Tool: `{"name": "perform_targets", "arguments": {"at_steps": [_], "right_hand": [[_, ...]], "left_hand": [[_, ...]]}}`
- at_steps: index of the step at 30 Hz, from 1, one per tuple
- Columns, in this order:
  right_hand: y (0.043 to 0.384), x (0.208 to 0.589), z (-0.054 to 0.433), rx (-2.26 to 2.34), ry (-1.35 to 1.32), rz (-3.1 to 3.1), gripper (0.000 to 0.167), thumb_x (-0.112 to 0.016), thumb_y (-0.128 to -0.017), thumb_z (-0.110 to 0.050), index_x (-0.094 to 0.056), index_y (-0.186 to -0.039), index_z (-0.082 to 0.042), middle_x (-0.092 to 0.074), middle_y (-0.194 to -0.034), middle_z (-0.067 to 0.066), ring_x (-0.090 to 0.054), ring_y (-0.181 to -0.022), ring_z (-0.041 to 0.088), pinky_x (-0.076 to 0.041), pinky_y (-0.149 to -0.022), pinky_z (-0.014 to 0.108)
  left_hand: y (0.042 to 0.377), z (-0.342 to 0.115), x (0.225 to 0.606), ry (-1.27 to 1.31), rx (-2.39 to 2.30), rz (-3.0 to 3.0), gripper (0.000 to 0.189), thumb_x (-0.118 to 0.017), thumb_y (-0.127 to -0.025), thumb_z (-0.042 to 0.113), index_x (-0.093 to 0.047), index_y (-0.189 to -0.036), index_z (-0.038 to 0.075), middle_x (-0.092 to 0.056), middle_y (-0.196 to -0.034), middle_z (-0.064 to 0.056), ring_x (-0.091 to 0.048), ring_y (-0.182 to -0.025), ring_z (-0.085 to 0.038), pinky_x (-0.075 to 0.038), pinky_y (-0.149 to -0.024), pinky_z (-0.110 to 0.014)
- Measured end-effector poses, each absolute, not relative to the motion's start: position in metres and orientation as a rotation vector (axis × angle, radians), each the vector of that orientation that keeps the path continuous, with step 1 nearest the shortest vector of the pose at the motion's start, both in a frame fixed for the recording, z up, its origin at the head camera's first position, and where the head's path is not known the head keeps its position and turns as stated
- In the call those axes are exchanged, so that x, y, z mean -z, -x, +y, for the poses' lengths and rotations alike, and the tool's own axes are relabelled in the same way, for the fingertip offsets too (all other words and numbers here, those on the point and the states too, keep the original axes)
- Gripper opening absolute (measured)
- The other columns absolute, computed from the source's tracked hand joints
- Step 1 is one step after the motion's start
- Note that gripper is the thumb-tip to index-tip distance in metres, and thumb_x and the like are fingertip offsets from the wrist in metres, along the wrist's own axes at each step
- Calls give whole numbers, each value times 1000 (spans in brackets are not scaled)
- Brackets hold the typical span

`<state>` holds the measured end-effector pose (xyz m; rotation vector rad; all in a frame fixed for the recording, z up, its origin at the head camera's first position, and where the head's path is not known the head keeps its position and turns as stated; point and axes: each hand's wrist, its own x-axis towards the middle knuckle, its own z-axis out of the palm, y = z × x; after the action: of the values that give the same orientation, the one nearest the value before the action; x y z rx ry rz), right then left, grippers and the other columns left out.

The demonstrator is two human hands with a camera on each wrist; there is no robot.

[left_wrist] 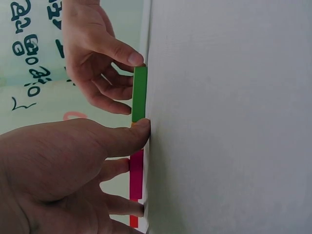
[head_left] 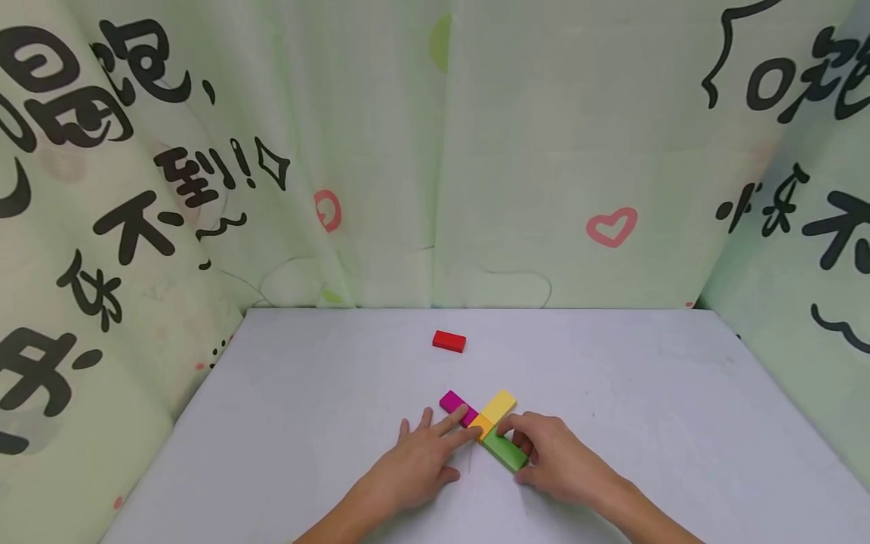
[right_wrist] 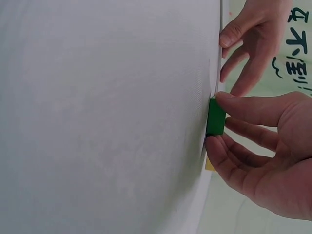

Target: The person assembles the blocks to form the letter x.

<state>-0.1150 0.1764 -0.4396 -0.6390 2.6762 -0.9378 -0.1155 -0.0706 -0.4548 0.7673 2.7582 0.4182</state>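
Observation:
Coloured blocks lie flat on the table, meeting in a cross-like group: a magenta block (head_left: 451, 400), a yellow block (head_left: 501, 404), an orange piece (head_left: 484, 424) at the middle and a green block (head_left: 505, 451). With fingers spread and fairly straight, my left hand (head_left: 423, 465) touches the magenta block and the orange piece with its fingertips. My right hand (head_left: 560, 457) pinches the green block (right_wrist: 216, 118) between thumb and fingers. In the left wrist view the green block (left_wrist: 139, 95) lines up with the magenta block (left_wrist: 136, 175); the left thumb partly hides the orange piece between them.
A red block (head_left: 449, 342) lies apart near the table's far edge. The white table (head_left: 326, 378) is bordered by a pale green printed curtain (head_left: 516, 151) at the back and on both sides.

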Motion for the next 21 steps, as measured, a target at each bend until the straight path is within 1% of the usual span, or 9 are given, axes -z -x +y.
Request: {"name": "perform_targets", "arguments": {"at_steps": [5, 13, 18, 21], "right_hand": [[115, 440, 178, 959, 645, 2667, 50, -89, -75, -1, -68, -119, -15, -61, -91, -5, -55, -78, 9, -50, -67, 21], [115, 440, 177, 959, 631, 2658, 50, -89, -75, -2, -68, -119, -16, -61, -92, -5, -55, -80, 10, -49, -67, 22], [116, 439, 178, 949, 644, 2656, 47, -88, -79, -9, -68, -121, -17, -63, -93, -5, -57, -82, 10, -50, -68, 23], [118, 436, 180, 932, 660, 2676, 43, -87, -82, -15, -69, -121, -20, -65, -98, -7, -59, -87, 11, -52, -71, 24]], "left_hand": [[116, -71, 455, -783, -424, 2760, 64, -76, -96, 30, -50, -153, 41, -40, -167, 6, -41, -147, -53, -41, -106, -76], [115, -72, 455, -786, -427, 2759, 64, -75, -96, 30, -49, -153, 41, -36, -169, 6, -39, -147, -54, -40, -106, -77], [116, -71, 456, -775, -417, 2756, 65, -76, -96, 30, -48, -153, 42, -37, -168, 7, -39, -148, -53, -40, -107, -77], [116, -71, 456, -777, -422, 2758, 65, -76, -95, 30, -48, -153, 42, -37, -168, 7, -39, -148, -53, -40, -107, -77]]}}
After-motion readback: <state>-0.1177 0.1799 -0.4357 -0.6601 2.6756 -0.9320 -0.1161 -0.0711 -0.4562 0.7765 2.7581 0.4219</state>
